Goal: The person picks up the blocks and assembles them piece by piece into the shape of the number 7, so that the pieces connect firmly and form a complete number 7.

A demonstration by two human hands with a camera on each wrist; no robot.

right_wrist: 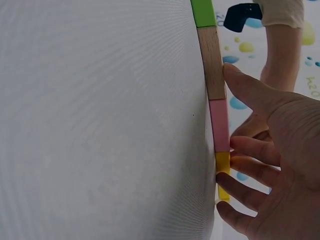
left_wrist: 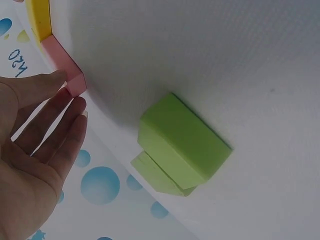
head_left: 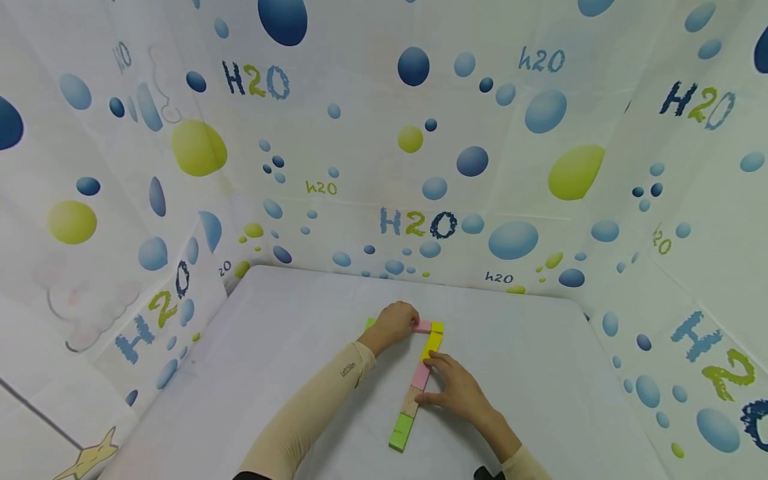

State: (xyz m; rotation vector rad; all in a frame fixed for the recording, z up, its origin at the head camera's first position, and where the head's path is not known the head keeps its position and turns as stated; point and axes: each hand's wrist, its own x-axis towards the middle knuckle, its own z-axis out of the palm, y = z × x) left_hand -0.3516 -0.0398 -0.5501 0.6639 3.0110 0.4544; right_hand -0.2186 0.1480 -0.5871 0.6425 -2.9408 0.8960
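My left hand (head_left: 393,328) pinches the near end of a pink block (left_wrist: 65,62) between thumb and fingers. The block's other end meets a yellow block (head_left: 437,327) at the corner of an angled row. From there the row runs toward me: another yellow block (head_left: 431,342), a second pink block (head_left: 421,376), a plain wooden block (right_wrist: 212,62) and a green block (head_left: 401,432). My right hand (head_left: 459,390) lies along the row's right side with fingers spread, thumb at the wooden block and fingertips by the pink and yellow ones.
Two more green blocks (left_wrist: 180,140) lie close together left of the pinched pink block, mostly hidden behind my left hand in the head view. A white-covered table (head_left: 288,300) bears everything. Bubble-patterned sheets (head_left: 360,147) hang around it at the back and sides.
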